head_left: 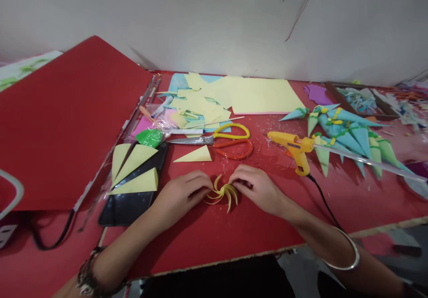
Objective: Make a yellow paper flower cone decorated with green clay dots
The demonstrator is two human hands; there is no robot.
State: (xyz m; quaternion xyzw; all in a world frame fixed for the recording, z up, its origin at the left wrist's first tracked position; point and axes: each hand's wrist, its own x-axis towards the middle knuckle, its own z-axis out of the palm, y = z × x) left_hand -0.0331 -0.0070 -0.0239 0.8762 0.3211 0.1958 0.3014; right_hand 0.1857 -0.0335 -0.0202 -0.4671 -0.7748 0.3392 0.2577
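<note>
A small yellow paper flower (222, 193) with curled, narrow petals lies on the red tabletop between my hands. My left hand (183, 195) pinches a petal on its left side. From the right, my right hand (256, 186) has its fingers closed at the petals' upper right edge. Just beyond the hands are a pale yellow paper cone (194, 155) and scissors (230, 141) with yellow and red handles. Left of my left hand, several more paper cones (138, 183) rest on a black phone (115, 210).
A yellow glue gun (296, 150) with a long glue stick (368, 161) lies to the right, its cord running toward me. Behind it are several blue and green cones (357, 137). Paper scraps (200, 102) and a large yellow sheet (264, 95) sit by the wall; a red board (67, 133) stands left.
</note>
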